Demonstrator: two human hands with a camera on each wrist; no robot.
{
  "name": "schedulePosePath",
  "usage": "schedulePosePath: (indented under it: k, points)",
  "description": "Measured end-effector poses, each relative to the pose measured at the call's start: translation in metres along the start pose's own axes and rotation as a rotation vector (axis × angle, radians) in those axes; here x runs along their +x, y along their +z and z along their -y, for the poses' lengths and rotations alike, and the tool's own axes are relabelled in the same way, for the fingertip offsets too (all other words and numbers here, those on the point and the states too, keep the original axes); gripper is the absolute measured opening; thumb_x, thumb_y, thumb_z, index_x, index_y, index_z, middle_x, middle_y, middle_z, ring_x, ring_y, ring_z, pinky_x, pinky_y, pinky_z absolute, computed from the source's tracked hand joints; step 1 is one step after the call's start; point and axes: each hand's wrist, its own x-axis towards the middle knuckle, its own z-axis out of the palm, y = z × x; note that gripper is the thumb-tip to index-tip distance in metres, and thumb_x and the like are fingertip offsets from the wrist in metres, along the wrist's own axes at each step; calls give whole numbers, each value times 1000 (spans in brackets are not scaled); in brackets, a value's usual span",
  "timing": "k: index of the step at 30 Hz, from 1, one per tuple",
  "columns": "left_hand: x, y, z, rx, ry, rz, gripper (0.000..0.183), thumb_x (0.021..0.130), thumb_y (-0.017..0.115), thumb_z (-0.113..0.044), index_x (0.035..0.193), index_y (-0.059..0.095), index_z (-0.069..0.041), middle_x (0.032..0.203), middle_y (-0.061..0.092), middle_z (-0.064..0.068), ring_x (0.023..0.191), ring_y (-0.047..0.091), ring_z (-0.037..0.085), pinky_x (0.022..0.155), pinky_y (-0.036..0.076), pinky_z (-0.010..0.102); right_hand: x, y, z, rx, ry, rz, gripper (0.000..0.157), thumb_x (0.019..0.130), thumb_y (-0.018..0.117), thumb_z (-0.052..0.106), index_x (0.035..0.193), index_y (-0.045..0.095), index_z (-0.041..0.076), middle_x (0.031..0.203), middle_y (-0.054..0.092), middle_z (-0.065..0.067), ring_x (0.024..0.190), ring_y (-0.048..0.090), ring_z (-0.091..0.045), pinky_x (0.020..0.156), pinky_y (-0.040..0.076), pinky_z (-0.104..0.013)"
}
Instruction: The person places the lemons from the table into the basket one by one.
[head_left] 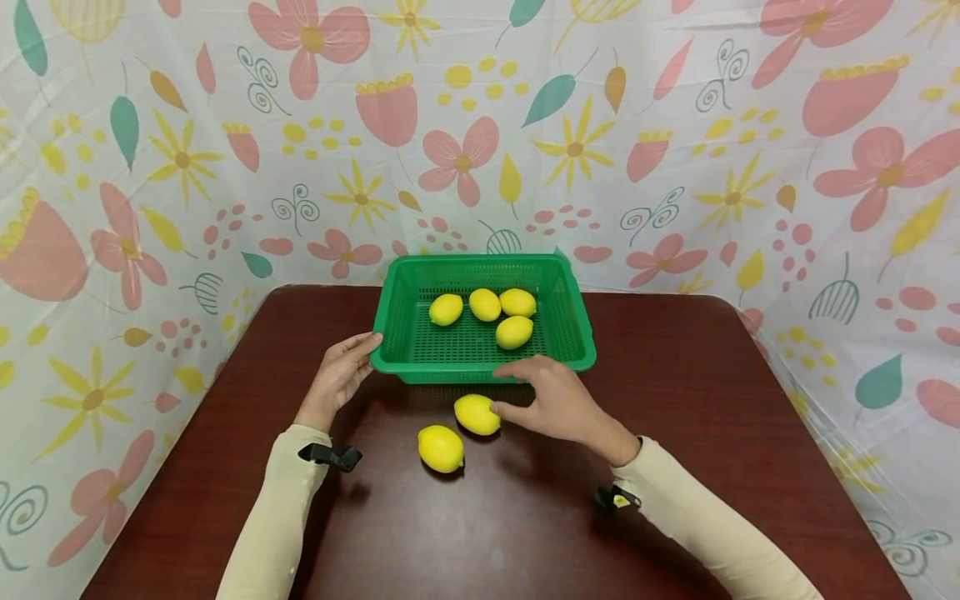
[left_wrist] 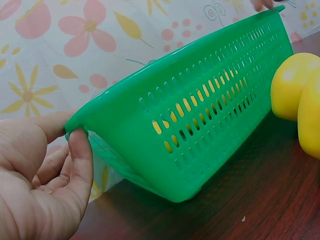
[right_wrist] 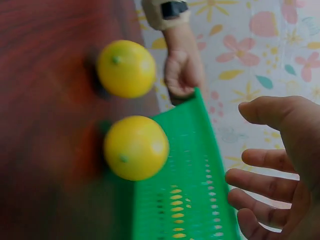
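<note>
My left hand [head_left: 341, 379] pinches the left front corner of a green plastic basket [head_left: 435, 367]. In the left wrist view, the thumb and a finger close over the basket's rim [left_wrist: 131, 80]. Inside the basket lie several yellow lemons [head_left: 485, 305]. Two more are on the table in front of it: one lemon [head_left: 476, 415] close to the basket, another lemon [head_left: 441, 449] nearer me and further left. My right hand [head_left: 555, 400] hovers just right of the closer lemon, fingers spread and holding nothing. The right wrist view shows its fingers [right_wrist: 270, 185] apart from both lemons.
The basket stands near the back edge of a dark reddish-brown wooden table [head_left: 675, 367]. A white curtain [head_left: 480, 100] printed with flowers and leaves hangs behind and on both sides. Dark straps [head_left: 330, 456] are on both sleeved wrists.
</note>
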Motion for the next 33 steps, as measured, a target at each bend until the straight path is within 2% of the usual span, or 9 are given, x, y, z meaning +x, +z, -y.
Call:
schedulePosePath:
  k: [7, 14, 23, 33]
  points:
    - [0, -1, 0, -4, 4, 6, 54, 102, 66, -23, 146, 46, 2, 103, 68, -6, 91, 67, 5, 81, 55, 19, -8, 29, -2, -42, 10, 42, 45, 85, 83, 42, 119, 75, 12, 111, 75, -3, 97, 67, -20, 78, 57, -37]
    - [1, 0, 1, 0, 9, 6, 54, 103, 65, -22, 147, 45, 3, 103, 69, -7, 92, 67, 5, 80, 55, 19, -8, 50, -2, -100, 44, -2, 50, 83, 84, 48, 117, 76, 14, 111, 76, -2, 99, 69, -22, 78, 59, -40]
    - [2, -1, 2, 24, 11, 12, 59, 103, 65, -24, 150, 43, 3, 107, 66, -6, 93, 66, 5, 82, 55, 18, -4, 63, -2, -121, 100, 28, 59, 80, 84, 55, 122, 74, 14, 113, 75, -2, 98, 69, -24, 72, 58, -37]
    - [2, -3, 2, 14, 10, 6, 58, 103, 65, -23, 150, 43, 2, 106, 66, -7, 92, 66, 4, 81, 55, 18, 1, 70, -4, -113, 111, 61, 60, 80, 85, 54, 122, 73, 13, 106, 75, 0, 85, 66, -15, 68, 53, -31]
